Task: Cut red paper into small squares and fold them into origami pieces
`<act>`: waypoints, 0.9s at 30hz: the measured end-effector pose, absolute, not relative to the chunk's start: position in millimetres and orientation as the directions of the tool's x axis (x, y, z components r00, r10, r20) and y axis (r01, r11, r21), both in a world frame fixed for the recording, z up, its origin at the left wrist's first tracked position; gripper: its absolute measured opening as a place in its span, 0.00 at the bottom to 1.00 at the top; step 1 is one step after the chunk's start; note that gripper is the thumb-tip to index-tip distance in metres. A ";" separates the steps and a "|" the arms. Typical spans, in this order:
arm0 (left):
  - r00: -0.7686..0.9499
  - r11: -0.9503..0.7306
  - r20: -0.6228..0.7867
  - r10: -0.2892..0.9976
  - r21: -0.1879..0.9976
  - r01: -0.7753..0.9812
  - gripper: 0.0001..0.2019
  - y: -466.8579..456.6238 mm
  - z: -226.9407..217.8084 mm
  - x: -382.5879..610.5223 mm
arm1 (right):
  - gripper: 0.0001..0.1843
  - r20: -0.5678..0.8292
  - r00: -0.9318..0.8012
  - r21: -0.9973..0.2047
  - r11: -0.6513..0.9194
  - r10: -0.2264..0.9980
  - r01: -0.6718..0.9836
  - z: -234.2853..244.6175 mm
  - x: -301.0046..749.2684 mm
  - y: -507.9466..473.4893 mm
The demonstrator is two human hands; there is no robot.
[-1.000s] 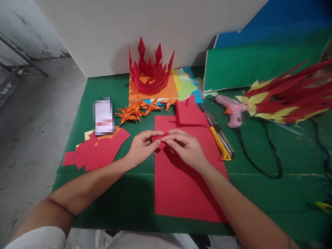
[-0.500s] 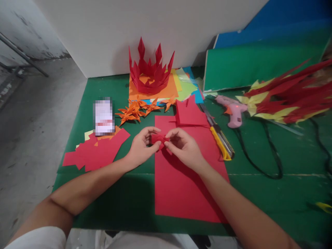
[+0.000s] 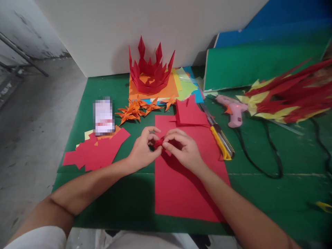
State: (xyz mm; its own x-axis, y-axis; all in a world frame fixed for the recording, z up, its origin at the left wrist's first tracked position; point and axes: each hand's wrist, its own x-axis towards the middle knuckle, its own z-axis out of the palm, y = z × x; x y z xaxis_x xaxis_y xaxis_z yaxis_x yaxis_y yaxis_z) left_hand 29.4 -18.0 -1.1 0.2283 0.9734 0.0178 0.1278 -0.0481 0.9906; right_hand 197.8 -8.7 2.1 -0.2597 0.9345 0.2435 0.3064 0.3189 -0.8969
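Observation:
My left hand (image 3: 145, 147) pinches a small folded piece of red paper (image 3: 158, 143) from the left, its thumb and fingers curled around it. From the right, my right hand (image 3: 183, 147) grips the same piece between thumb and fingertips. The fingers hide much of the fold. Both hands hover over the left edge of a large red paper sheet (image 3: 192, 193). Smaller red paper pieces (image 3: 190, 112) lie at its top. Behind the hands are several orange origami flowers (image 3: 131, 114), and a yellow utility knife (image 3: 219, 138) lies to the right.
A red folded paper crown (image 3: 149, 83) stands on coloured sheets at the back. Red paper scraps (image 3: 95, 152) and a blurred-out phone (image 3: 103, 116) lie left. On the right are a pink glue gun (image 3: 234, 110) with a black cord and red-yellow paper flames (image 3: 290, 93). The table (image 3: 109, 204) is green.
The red paper piece has been bunched smaller between my fingertips, and less of it shows. My right hand has shifted slightly left, closer to my left hand.

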 end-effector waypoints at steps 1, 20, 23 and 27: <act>0.234 -0.058 0.026 0.972 0.990 0.130 0.21 -18.4 -0.9 29.5 | 0.07 0.232 -0.267 -0.910 0.305 0.936 0.281 2.5 197.8 -9.0; 0.193 0.118 -0.106 0.975 0.992 -0.052 0.22 -12.9 -1.7 29.5 | 0.05 0.379 -0.260 -0.805 0.455 0.888 0.380 1.8 196.0 -10.4; 0.203 0.144 -0.124 0.971 0.986 -0.087 0.22 -12.6 -0.4 29.5 | 0.05 0.392 -0.247 -0.804 0.461 0.886 0.376 1.9 195.9 -10.5; 0.207 0.186 -0.155 0.966 0.973 -0.136 0.22 -12.3 2.1 29.0 | 0.05 0.401 -0.261 -0.785 0.476 0.878 0.396 0.1 196.9 -11.5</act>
